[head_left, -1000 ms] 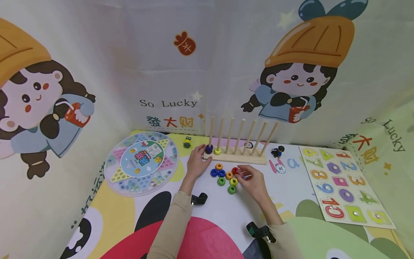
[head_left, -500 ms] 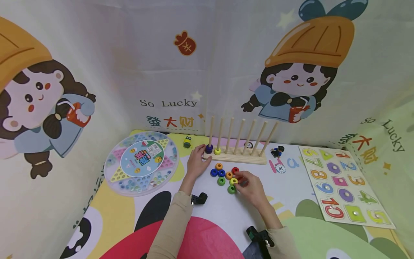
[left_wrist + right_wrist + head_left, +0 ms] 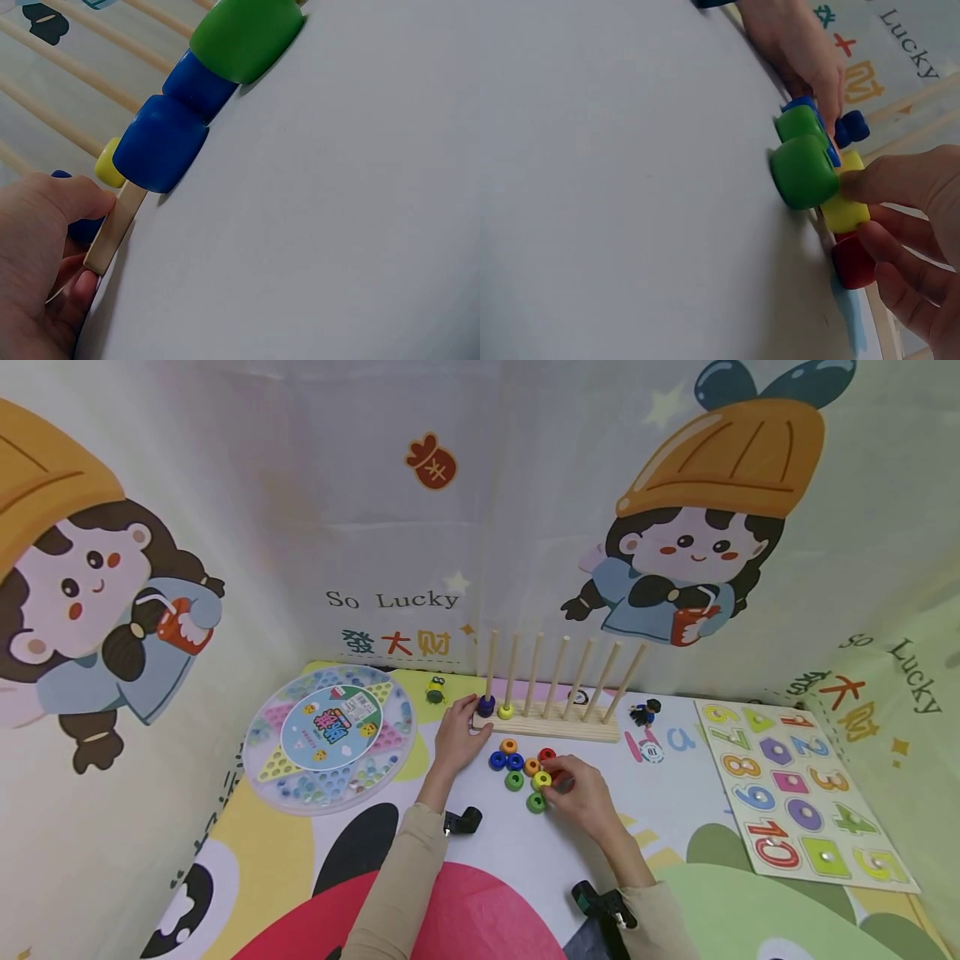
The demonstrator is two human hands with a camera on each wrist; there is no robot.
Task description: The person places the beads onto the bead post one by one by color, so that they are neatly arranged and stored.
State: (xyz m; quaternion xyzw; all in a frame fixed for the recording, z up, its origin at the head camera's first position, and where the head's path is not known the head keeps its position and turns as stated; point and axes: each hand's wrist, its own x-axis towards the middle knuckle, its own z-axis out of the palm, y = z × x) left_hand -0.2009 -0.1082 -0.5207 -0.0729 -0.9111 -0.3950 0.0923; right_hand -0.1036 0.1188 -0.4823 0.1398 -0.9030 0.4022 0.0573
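Observation:
My left hand (image 3: 459, 735) grips the left end of a wooden peg rack (image 3: 555, 725), thumb at the front of its base. Dark blue beads (image 3: 486, 706) sit on the leftmost peg and a yellow bead (image 3: 506, 712) on the second. In front of the rack lies a cluster of loose beads. My right hand (image 3: 581, 792) pinches a yellow bead (image 3: 846, 214) there between thumb and fingers. Beside it are a green bead (image 3: 804, 172) and a red bead (image 3: 854, 262). Blue beads (image 3: 160, 142), orange beads (image 3: 508, 746) and another green bead (image 3: 513, 781) lie to its left.
A round marble game board (image 3: 300, 793) lies on the left. At the right is a number-and-shape puzzle board (image 3: 806, 797). A small green toy (image 3: 435, 690) and a dark-haired figurine (image 3: 645, 712) stand near the back curtain, at either side of the rack.
My right hand has come from beside the red bead down to the yellow bead and pinches it. The nearest green bead has shifted slightly toward me. My left hand stays on the rack.

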